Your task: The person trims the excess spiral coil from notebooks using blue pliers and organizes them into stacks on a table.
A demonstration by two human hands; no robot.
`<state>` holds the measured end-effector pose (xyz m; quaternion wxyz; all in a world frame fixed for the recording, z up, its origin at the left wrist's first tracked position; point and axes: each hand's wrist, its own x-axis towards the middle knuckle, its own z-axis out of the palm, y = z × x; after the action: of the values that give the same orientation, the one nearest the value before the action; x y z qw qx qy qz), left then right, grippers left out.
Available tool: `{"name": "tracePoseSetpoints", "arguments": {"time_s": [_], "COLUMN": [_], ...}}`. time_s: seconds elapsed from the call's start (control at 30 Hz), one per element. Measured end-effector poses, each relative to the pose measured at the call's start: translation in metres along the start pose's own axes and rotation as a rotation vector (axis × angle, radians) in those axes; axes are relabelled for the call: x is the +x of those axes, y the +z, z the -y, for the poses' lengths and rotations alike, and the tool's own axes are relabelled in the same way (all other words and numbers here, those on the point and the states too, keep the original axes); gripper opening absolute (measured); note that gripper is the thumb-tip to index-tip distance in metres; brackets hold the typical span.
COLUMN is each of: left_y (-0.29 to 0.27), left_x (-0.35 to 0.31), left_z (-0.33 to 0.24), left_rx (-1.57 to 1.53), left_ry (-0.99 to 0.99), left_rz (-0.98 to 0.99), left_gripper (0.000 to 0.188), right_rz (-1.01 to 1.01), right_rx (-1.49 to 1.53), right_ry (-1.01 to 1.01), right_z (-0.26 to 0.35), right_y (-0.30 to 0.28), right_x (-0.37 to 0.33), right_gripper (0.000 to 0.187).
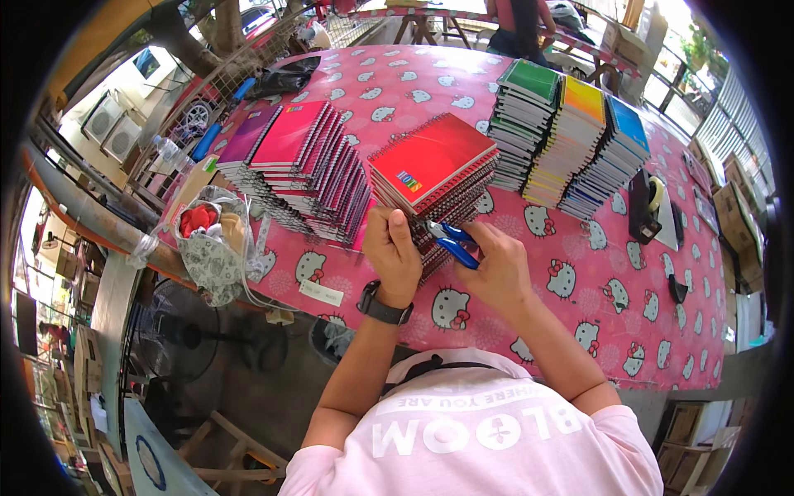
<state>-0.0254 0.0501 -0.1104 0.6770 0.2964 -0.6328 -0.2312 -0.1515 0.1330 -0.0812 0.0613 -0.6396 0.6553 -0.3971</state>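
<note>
- Head view: here on the pink bench with its cartoon-cat print, a stack of red-covered, wire-bound notebooks sits front and centre, right ahead of the person.
- The right hand is wrapped around a pair of small pliers with glossy blue handles, fingers curled on the grips, the tool's tip pointing left at the stack's near side.
- Does that tip touch a wire coil? Too small to tell!
- Over to the left hand: it is up against the near left corner of the red stack, thumb raised, fingers folded in; what it pinches is hidden, so I cannot tell. A black wristwatch rides just below it.
- Left of the red stack, a tall leaning pile of magenta wire-bound notebooks, with purple-covered notebooks right beside it.
- Nearer the left edge, a patterned translucent plastic bag shows red and beige contents, and a small white paper slip lies close by.
- Beyond the right hand, three piles side by side: green notebooks, yellow notebooks, blue notebooks.
</note>
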Motion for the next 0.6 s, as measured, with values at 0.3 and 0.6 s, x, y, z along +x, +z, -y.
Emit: {"name": "tracePoseSetpoints", "arguments": {"time_s": [0.3,0.6], "left_y": [0.003,0.005], "left_x": [0.002,0.002], "left_z": [-0.003,-0.003], "left_rx": [0.025,0.032], "left_ry": [-0.060,-0.123], "left_rz": [-0.077,-0.094], "left_gripper": [0.031,0.042], "right_rz": [-0.224,0.111], "right_rx": [-0.158,0.046], "right_ry": [-0.227,0.124], "right_z": [-0.009,-0.005], "right_y": [0.003,-0.003], "right_x": [0.002,-0.001], "right_gripper": [0.039,0.042]}}
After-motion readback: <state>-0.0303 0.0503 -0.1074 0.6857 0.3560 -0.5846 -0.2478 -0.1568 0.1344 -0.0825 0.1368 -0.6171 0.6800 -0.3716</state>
